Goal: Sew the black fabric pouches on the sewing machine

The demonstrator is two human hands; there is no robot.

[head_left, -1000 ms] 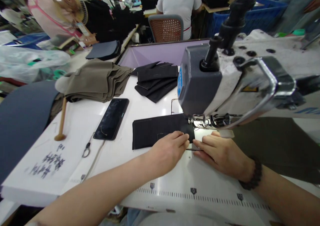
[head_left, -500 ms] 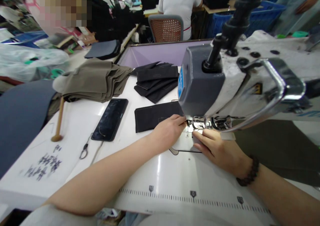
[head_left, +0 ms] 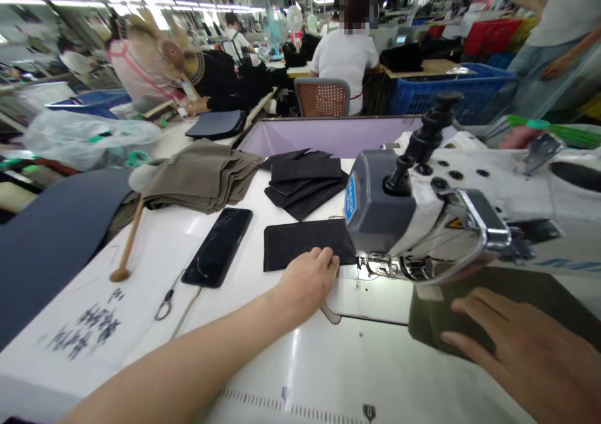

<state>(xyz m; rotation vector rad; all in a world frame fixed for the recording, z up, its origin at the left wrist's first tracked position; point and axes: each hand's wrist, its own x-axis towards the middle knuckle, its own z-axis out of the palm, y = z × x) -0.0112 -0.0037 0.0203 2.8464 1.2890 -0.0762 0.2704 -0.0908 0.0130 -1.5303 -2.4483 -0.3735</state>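
Note:
My left hand (head_left: 310, 280) has its fingers curled at the lower right edge of a flat black fabric piece (head_left: 295, 242); whether it pinches the fabric is hidden. That piece reaches under the grey head (head_left: 382, 201) of a sewing machine, beside the metal presser foot (head_left: 370, 265). To the right, my right hand (head_left: 507, 336), slightly blurred, is spread over a dark olive fabric piece (head_left: 526, 292) and holds nothing. Behind the flat piece lies a fanned stack of black pieces (head_left: 305, 180).
A phone (head_left: 218, 247), a wooden-handled tool (head_left: 129, 242) and a brown fabric stack (head_left: 201, 173) lie on the left. A purple-walled trough (head_left: 300, 136) runs behind. A person in white (head_left: 345, 57) sits beyond it; a blue crate (head_left: 446, 89) stands at the back right.
My right hand has moved right, from beside the presser foot to over the olive fabric. My left hand has drawn slightly away from the needle area. The view has tilted up.

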